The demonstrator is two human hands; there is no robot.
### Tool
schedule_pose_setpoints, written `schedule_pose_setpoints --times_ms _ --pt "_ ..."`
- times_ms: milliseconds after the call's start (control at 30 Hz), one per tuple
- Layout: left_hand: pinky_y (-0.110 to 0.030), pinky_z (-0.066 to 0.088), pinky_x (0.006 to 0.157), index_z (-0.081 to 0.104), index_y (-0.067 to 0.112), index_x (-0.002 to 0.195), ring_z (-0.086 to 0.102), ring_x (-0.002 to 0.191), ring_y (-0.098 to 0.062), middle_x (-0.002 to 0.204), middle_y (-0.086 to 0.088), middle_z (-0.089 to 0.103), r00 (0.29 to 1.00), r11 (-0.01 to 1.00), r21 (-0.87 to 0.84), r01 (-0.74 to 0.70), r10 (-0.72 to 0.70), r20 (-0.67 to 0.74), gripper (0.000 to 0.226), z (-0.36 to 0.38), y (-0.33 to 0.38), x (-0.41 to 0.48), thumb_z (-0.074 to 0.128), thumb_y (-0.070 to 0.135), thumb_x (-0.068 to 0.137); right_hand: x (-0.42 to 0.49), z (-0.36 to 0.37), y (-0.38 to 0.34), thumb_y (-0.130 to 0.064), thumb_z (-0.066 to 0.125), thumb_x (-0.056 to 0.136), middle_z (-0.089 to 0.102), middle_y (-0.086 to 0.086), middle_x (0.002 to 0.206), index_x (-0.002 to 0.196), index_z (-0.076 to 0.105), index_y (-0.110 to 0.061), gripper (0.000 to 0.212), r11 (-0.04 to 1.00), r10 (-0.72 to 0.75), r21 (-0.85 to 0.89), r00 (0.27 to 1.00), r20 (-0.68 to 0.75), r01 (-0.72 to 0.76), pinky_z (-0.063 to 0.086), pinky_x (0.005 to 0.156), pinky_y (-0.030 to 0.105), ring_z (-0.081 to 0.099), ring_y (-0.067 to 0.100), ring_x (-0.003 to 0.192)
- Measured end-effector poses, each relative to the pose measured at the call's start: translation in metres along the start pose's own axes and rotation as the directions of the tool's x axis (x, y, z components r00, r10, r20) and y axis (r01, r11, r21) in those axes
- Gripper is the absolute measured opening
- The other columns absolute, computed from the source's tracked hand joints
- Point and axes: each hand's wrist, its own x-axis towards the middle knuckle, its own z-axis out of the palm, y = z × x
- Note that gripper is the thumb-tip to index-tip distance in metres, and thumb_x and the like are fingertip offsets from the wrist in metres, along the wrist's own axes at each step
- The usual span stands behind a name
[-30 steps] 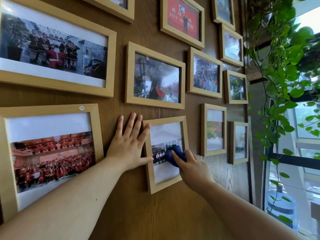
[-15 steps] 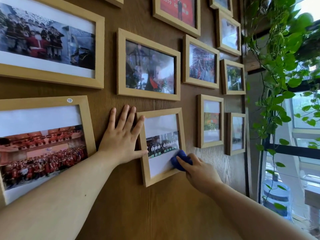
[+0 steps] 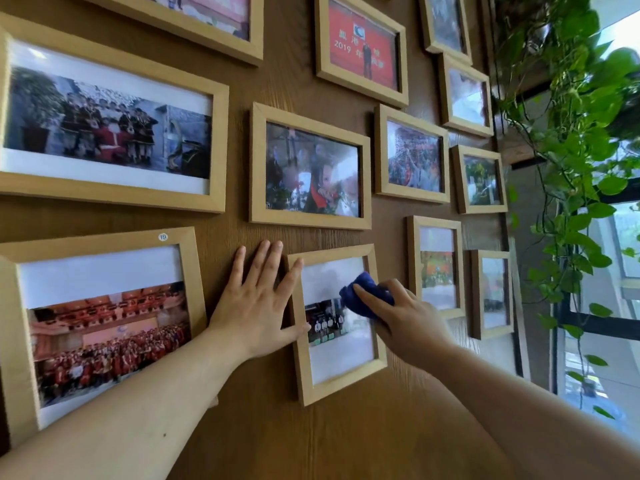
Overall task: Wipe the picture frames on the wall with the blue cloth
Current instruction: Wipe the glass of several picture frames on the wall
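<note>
Several light wooden picture frames hang on a brown wood-grain wall. A small upright frame [image 3: 341,388] sits low in the middle. My right hand [image 3: 405,322] presses a bunched blue cloth [image 3: 363,296] against the upper right part of its glass. My left hand [image 3: 259,306] lies flat with fingers spread on the wall, its thumb and index finger over the frame's left edge. A wide frame [image 3: 310,168] hangs just above, and a large frame [image 3: 100,323] with a red group photo is at lower left.
More frames [image 3: 436,268] continue to the right up to the wall's edge. A trailing green plant [image 3: 575,140] hangs beside a window [image 3: 623,237] at far right. Bare wall lies below the small frame.
My right hand has carried the blue cloth up from the frame's lower right corner to its upper glass. My left hand stays flat on the frame's left edge. The view tilted upward.
</note>
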Motion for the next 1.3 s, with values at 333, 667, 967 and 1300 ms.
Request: schedule_pose_setpoints --times_ms 333,667,967,1300 --pt "-0.057 0.01 0.119 0.014 0.013 0.149 0.009 0.148 -0.031 0.159 -0.016 0.019 0.979 0.988 0.145 -0.044 0.072 -0.19 0.087 -0.101 -0.038 0.048 0.014 0.071 0.085 0.121 -0.072 -0.002 -0.033 0.05 0.088 0.048 0.01 0.119 0.142 0.026 -0.034 0.059 0.989 -0.099 -0.127 0.973 -0.207 0.074 0.044 0.052 0.033 0.056 0.028 0.094" --pt "-0.061 0.002 0.118 0.007 0.005 0.15 0.003 0.148 -0.033 0.161 -0.016 0.014 0.994 0.944 0.326 0.04 -0.004 -0.108 0.104 -0.124 -0.081 0.093 0.031 0.078 0.081 0.214 -0.093 -0.059 -0.031 0.052 0.089 0.039 0.011 0.128 0.141 0.018 -0.034 0.062 0.998 0.018 -0.056 0.926 -0.376 -0.042 0.037 0.056 0.032 0.054 0.029 0.094" --pt "-0.064 -0.002 0.116 0.022 0.003 0.147 0.015 0.146 -0.035 0.155 -0.018 0.029 0.983 0.945 0.326 -0.022 0.079 -0.164 0.103 -0.109 -0.104 0.095 0.028 0.08 0.079 0.236 -0.078 -0.07 -0.028 0.046 0.09 0.036 0.01 0.127 0.14 0.017 -0.035 0.059 0.992 0.119 0.004 0.93 -0.347 -0.125 0.045 0.058 0.037 0.051 0.03 0.098" --pt "-0.065 -0.013 0.113 0.001 0.014 0.151 -0.004 0.149 -0.032 0.162 -0.017 0.008 0.979 0.98 0.197 0.006 0.035 -0.203 0.103 -0.098 -0.105 0.096 0.03 0.081 0.078 0.209 -0.054 -0.003 -0.034 0.043 0.089 0.037 0.007 0.125 0.141 0.012 -0.042 0.061 0.926 0.348 -0.068 0.907 -0.237 -0.372 0.041 0.056 0.034 0.054 0.029 0.09"
